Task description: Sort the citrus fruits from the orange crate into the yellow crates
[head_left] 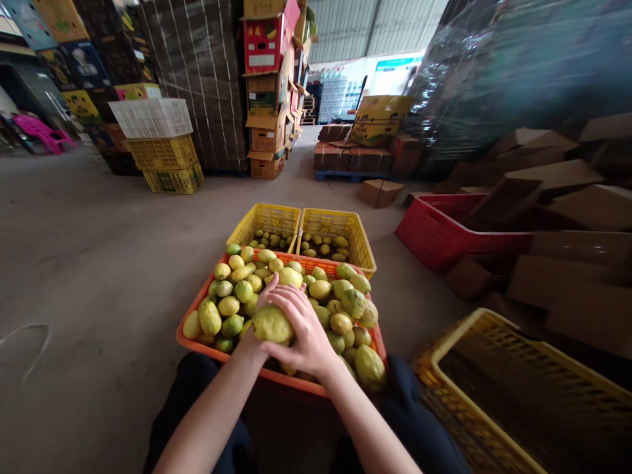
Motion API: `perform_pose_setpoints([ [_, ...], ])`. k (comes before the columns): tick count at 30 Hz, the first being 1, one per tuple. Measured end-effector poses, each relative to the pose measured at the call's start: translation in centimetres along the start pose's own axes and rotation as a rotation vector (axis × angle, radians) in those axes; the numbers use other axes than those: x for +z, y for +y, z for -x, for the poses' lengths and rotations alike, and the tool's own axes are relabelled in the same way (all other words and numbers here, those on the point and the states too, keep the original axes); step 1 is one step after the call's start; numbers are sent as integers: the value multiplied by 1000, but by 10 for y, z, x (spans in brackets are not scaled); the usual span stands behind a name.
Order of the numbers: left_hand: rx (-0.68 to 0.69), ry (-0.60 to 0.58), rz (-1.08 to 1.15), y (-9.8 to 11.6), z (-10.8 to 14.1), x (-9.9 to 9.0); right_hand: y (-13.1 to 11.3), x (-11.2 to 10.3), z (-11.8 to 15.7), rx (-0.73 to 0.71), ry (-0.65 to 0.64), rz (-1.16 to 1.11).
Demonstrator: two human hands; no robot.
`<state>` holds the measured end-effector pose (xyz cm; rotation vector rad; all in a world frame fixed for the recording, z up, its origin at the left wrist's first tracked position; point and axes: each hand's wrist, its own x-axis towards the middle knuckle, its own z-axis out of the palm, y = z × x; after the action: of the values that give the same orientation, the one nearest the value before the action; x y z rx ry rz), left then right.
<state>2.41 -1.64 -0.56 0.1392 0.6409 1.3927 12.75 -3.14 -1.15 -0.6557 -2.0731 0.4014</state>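
An orange crate [197,344] heaped with yellow-green fruits [228,305] stands right in front of my knees. Above its middle my two hands overlap. The fingers of my right hand [301,324] wrap round a large, bumpy yellow-green fruit [272,324]. My left hand [266,297] lies mostly behind that fruit and the right hand; its fingers reach forward toward another pale yellow fruit [290,277]. Whether the left fingers grip that second fruit is hidden. Two yellow crates [264,214] with smaller fruits in the bottom adjoin the orange crate's far side.
On the right are a red crate [424,230], flattened cardboard [573,276] and a yellow crate [474,388] near my knee. White and yellow crates [162,151] are stacked at the back left. Carton stacks [266,92] and a loaded blue pallet [355,176] stand behind.
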Motion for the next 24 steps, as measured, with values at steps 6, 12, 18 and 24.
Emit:
perform_pose_setpoints([
  [6, -32, -15, -83, 10, 1, 6, 1, 4, 3, -25, 19, 8],
  [12, 30, 41, 23, 29, -11, 8, -2, -15, 0, 310, 365, -111],
  [18, 13, 65, 231, 42, -11, 8, 1, -26, -12, 726, 729, -412],
  [24, 24, 206, 262, 43, -8, 14, 10, -20, -20, 992, 899, -929],
])
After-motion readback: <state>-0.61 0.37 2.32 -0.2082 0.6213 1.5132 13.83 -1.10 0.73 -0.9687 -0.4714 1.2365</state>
